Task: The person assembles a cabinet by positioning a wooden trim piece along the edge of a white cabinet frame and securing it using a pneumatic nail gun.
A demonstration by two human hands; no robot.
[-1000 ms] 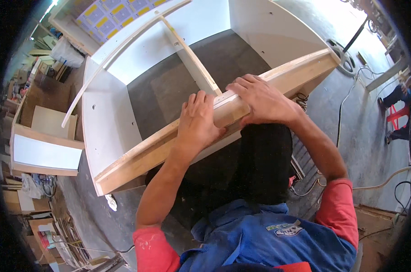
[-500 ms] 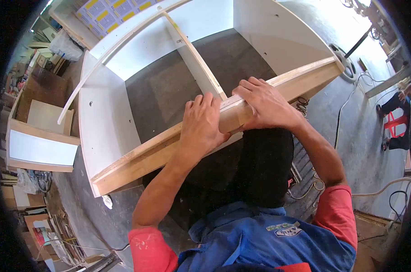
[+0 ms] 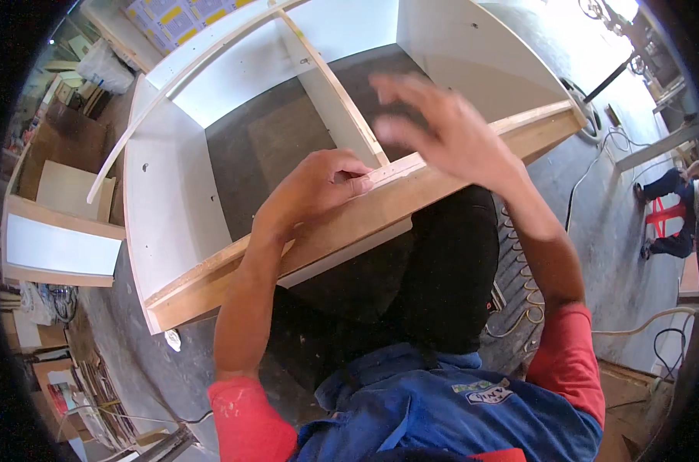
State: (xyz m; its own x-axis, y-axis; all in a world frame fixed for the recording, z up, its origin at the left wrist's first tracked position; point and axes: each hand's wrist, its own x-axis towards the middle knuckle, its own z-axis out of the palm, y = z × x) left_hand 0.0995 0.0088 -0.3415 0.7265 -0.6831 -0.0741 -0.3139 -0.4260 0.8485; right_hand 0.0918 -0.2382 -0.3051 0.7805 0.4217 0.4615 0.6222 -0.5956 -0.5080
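A large white cabinet frame (image 3: 172,185) lies in front of me, with a bare wooden rail (image 3: 380,204) along its near side. My left hand (image 3: 322,181) is closed on the rail's upper edge, thumb and forefinger near where the middle divider (image 3: 330,96) meets it. The other left fingers curl inward and are partly hidden. Motion-smeared, my right hand (image 3: 449,135) is lifted over the rail just right of the divider; its fingers are apart and I see nothing in them. Its palm side is hidden. A thin pale edging strip (image 3: 134,131) curves along the frame's left and far side.
At the left stands a smaller wooden carcass (image 3: 56,246) with a white panel. A coiled hose (image 3: 530,296) lies on the floor beside my right knee. Farther right, another person (image 3: 669,208) sits on a red stool (image 3: 661,218). Wood offcuts (image 3: 107,400) are stacked at lower left.
My right hand has let go of the rail and risen above it. My left hand has turned, its thumb now at the rail's top edge. The frame sits slightly farther left in view.
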